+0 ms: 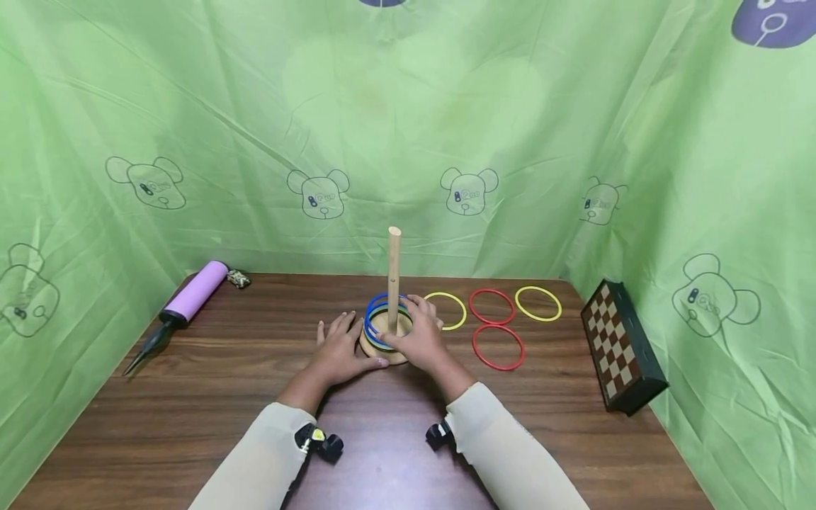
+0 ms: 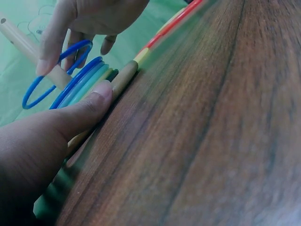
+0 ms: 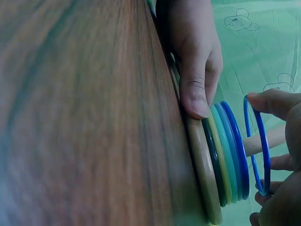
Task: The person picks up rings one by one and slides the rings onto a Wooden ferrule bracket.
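While the left hand (image 1: 341, 354) has its thumb pressed on the edge of the round wooden base (image 3: 203, 169), its other fingers look pretty straight and spread out beside it, not curled round anything. The right hand (image 1: 421, 336) is the busy one: fingers bent and pinching a blue ring (image 3: 266, 160) by its rim. That ring's around the upright wooden peg (image 1: 394, 283), kinda tilted, hanging just above a stack of rings (image 3: 230, 150) (dark, yellow, teal, blues) sitting on the base. Over to the right on the desk (image 1: 159, 425) there's two yellow rings (image 1: 466, 310) and two red rings (image 1: 500, 369) lying flat, reds touching, then a checkered case (image 1: 612, 340) on its side. Far left: purple-and-black pump (image 1: 199, 290), small patterned bundle (image 1: 239, 278) by its end.
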A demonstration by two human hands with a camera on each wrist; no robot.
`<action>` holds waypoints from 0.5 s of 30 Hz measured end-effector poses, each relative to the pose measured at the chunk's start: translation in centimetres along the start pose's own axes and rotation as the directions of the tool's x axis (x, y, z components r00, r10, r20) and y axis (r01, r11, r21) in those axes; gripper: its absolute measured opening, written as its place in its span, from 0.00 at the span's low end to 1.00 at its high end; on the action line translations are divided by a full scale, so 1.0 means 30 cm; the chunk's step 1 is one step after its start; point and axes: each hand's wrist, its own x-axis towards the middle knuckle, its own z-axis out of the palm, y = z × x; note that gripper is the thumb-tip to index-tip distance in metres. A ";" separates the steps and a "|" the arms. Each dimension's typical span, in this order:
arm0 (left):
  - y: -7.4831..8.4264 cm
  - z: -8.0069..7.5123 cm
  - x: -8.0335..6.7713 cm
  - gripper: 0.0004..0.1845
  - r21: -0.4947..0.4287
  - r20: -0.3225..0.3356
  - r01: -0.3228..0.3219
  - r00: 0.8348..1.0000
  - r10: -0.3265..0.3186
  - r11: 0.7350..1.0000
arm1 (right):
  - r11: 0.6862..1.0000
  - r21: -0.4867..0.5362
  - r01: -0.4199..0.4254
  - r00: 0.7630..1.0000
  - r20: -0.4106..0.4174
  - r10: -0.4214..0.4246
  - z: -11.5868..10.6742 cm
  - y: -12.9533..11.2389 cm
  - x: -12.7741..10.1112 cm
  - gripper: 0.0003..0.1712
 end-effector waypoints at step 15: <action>-0.008 0.008 0.004 0.65 0.005 0.010 0.009 1.000 -0.009 1.000 | 0.999 -0.048 0.000 0.999 0.036 0.001 0.028 0.028 0.007 0.55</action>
